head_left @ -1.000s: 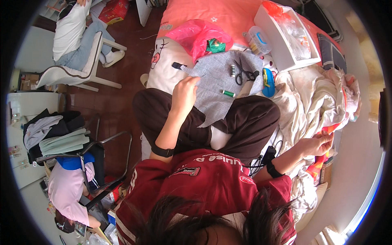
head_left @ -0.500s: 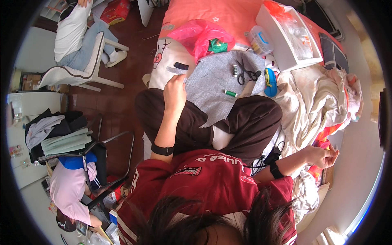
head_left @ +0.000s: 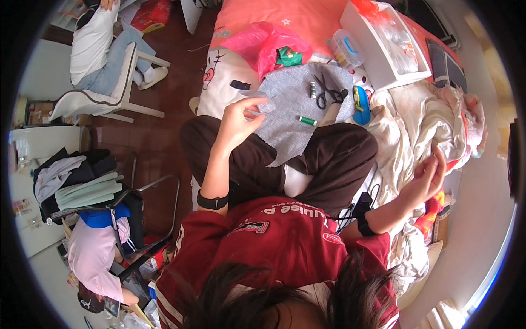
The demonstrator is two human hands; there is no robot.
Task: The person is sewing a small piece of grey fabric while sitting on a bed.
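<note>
My left hand (head_left: 236, 125) is over the left edge of a grey fabric piece (head_left: 290, 90) spread across my lap and the bed. Its fingers are curled round a small strip of grey fabric (head_left: 267, 107), partly hidden by them. Out to the right, above the crumpled bedding, my right hand (head_left: 426, 178) has its fingers bent toward the thumb; anything between them is too small to make out. Lying on the grey fabric are black scissors (head_left: 329, 97), a green thread spool (head_left: 308, 120) and a paler spool (head_left: 313, 90). A small dark patch (head_left: 240, 85) rests left of the fabric.
Beyond the fabric are a pink plastic bag (head_left: 266, 46), a clear container (head_left: 346, 49) and a white box (head_left: 383, 55). A blue case (head_left: 361, 105) lies right of the scissors. Rumpled cream bedding (head_left: 405, 126) is at the right. Two other people sit at the left.
My left hand has moved slightly right and turned, its fingers loosening and the grey strip shifting with it. My right hand has risen away from me, its fingers less tightly closed.
</note>
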